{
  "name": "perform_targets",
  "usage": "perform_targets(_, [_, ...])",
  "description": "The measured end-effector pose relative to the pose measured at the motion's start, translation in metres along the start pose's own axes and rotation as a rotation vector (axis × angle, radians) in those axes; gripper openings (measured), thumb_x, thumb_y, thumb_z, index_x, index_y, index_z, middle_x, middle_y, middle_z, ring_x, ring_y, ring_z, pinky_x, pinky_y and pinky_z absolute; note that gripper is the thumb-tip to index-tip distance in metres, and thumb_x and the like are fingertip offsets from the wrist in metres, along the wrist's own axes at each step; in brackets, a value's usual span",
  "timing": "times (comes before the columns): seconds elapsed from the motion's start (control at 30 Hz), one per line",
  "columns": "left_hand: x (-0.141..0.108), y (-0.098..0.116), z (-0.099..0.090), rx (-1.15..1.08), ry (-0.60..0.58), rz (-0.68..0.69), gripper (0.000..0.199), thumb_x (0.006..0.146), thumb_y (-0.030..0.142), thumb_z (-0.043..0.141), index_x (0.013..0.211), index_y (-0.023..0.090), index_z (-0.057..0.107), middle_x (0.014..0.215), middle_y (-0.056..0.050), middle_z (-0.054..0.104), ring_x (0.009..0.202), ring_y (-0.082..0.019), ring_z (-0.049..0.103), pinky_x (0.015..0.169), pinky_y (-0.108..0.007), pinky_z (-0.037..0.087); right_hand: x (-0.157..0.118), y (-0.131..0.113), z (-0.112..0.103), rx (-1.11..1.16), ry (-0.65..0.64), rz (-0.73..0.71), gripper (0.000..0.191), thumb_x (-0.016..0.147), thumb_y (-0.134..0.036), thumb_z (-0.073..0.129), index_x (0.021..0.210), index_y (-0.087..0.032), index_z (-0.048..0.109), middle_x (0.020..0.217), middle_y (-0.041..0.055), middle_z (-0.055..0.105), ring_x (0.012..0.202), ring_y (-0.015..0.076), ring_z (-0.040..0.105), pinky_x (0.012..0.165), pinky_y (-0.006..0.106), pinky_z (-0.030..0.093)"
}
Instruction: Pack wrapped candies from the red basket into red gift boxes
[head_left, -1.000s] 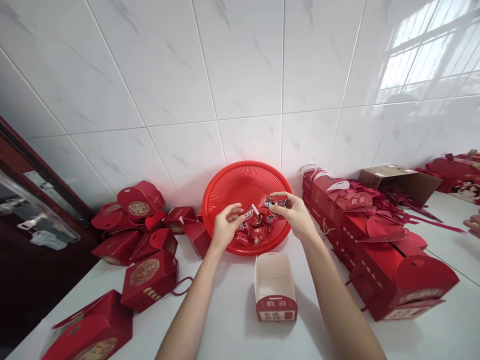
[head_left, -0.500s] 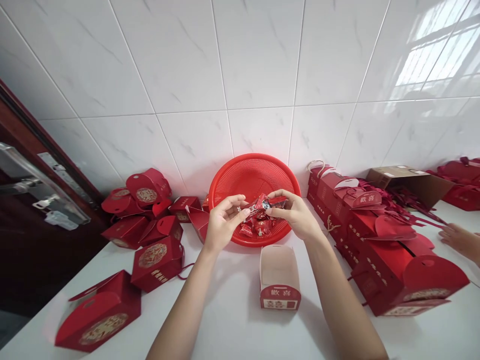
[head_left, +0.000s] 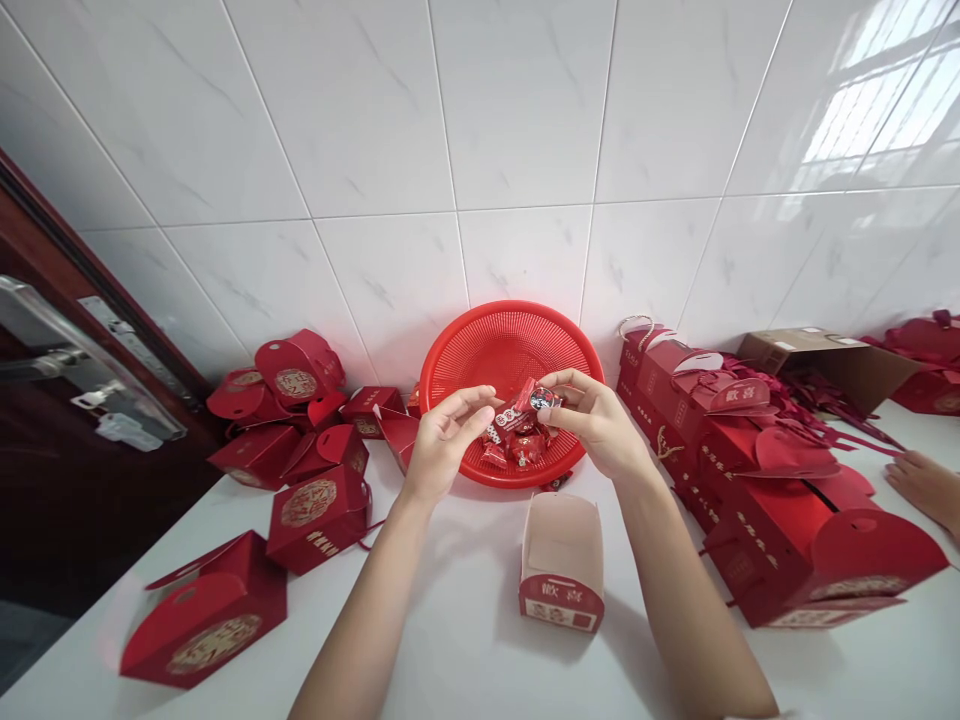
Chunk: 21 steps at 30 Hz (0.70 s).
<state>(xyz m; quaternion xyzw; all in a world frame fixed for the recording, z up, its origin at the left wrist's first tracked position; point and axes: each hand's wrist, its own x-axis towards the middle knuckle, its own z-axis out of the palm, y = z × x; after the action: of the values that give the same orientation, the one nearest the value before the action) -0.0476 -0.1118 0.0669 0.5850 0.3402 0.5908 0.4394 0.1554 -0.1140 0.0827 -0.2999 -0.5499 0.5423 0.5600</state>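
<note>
Red-wrapped candies [head_left: 527, 447] lie in the front of a round red plastic basket [head_left: 442, 360]. My right hand [head_left: 600, 425] is closed on a red and black wrapped candy [head_left: 541, 398] above them. Beside the pile, at the basket's left rim, my left hand [head_left: 442, 440] has thumb and fingers apart and appears to hold nothing. A dark wrapped candy [head_left: 556, 482] shows on the table just under the front rim. Nearer to me stands a small open paper box [head_left: 562, 550], with a red printed front panel and a plain inside.
Several red gift boxes [head_left: 311, 520] are heaped at the left. A row of red boxes [head_left: 750, 500] lines the right, with a cardboard carton [head_left: 810, 345] of dark red ribbons behind. Another person's hand [head_left: 926, 490] touches a ribbon at the right edge. A tiled wall [head_left: 525, 120] closes the back.
My left fingers have come away from the candies. A dark candy now shows on the table below the basket rim. My right hand still holds a candy. The view has shifted slightly.
</note>
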Motion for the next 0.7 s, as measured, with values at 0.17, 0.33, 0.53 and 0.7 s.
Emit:
perform_targets(0.17, [0.0, 0.0, 0.001, 0.07, 0.017, -0.01, 0.039, 0.072, 0.043, 0.083, 0.101, 0.019, 0.076, 0.105, -0.009, 0.076, 0.101, -0.025, 0.07, 0.085, -0.034, 0.058, -0.001, 0.0, 0.0, 0.003, -0.008, -0.005, 0.031, 0.07, -0.023, 0.081, 0.097, -0.021, 0.065, 0.096, 0.0028, 0.071, 0.074, 0.0142, 0.064, 0.066, 0.027, 0.052])
perform_targets(0.33, [0.0, 0.0, 0.001, 0.118, 0.032, 0.029, 0.037, 0.072, 0.041, 0.083, 0.1, 0.019, 0.075, 0.093, -0.006, 0.075, 0.089, -0.022, 0.07, 0.079, -0.033, 0.059, -0.002, -0.001, 0.0, -0.033, -0.017, 0.012, 0.032, 0.072, -0.028, 0.081, 0.099, -0.023, 0.065, 0.095, 0.003, 0.072, 0.073, 0.0162, 0.065, 0.064, 0.028, 0.051])
perform_targets(0.53, [-0.003, 0.006, 0.001, 0.168, 0.071, 0.102, 0.033, 0.073, 0.037, 0.081, 0.1, 0.019, 0.075, 0.084, -0.003, 0.072, 0.077, -0.017, 0.067, 0.071, -0.028, 0.057, -0.003, -0.005, -0.003, -0.03, -0.007, 0.028, 0.036, 0.07, -0.032, 0.081, 0.101, -0.023, 0.064, 0.093, 0.0028, 0.07, 0.069, 0.0154, 0.064, 0.06, 0.028, 0.05])
perform_targets(0.7, [-0.002, 0.013, -0.011, 0.194, 0.19, 0.206, 0.031, 0.076, 0.035, 0.079, 0.102, 0.019, 0.075, 0.082, -0.001, 0.071, 0.075, -0.016, 0.066, 0.072, -0.027, 0.057, -0.001, -0.009, -0.013, -0.05, 0.149, -0.01, 0.045, 0.06, -0.03, 0.086, 0.099, -0.021, 0.066, 0.089, 0.0014, 0.067, 0.069, 0.0145, 0.061, 0.06, 0.028, 0.049])
